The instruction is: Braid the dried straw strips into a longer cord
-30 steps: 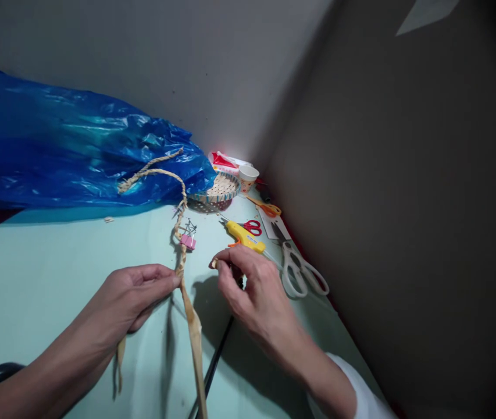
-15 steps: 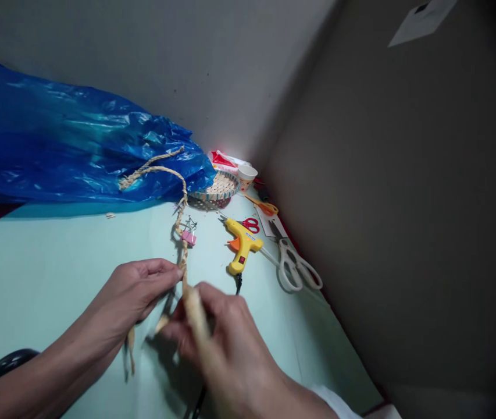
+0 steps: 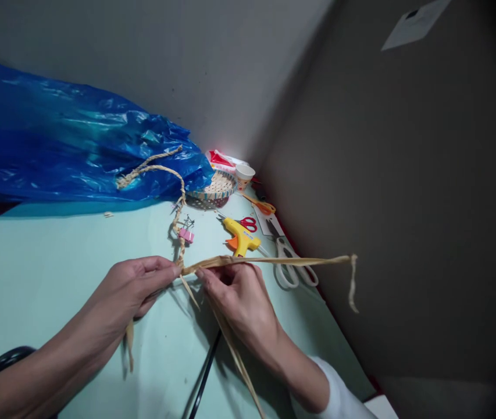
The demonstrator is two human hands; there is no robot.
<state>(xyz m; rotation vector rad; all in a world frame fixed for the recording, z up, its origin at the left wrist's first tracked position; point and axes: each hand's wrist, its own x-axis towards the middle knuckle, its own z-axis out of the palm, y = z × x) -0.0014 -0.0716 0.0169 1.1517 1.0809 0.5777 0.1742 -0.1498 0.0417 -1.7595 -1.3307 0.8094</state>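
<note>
A braided straw-coloured cord (image 3: 182, 247) runs down from the blue bag to my fingers, with a pink binder clip (image 3: 186, 235) fixed on it. My left hand (image 3: 145, 285) pinches the braid's lower end between thumb and fingers. Just right of it, my right hand (image 3: 241, 294) is closed on a flat plant-fibre strand (image 3: 291, 261), which stretches out to the right and ends in a drooping, twisted tip. Another strand (image 3: 236, 355) hangs below my right hand toward the bottom edge. One short loose end dangles between the hands, and a further one shows under my left wrist.
Beyond my right hand lie a yellow glue gun (image 3: 241, 234), red-handled scissors (image 3: 248, 224), white-handled scissors (image 3: 289, 270) and orange-handled scissors (image 3: 264, 206). A woven basket (image 3: 217, 189), a paper cup (image 3: 244, 174) and a blue plastic bag (image 3: 68, 139) stand by the wall. A black cord (image 3: 206, 372) crosses the table.
My right hand has moved up and right, close to my left fingertips. The strand that was pointing toward me now extends to the right. My left hand keeps its pinch.
</note>
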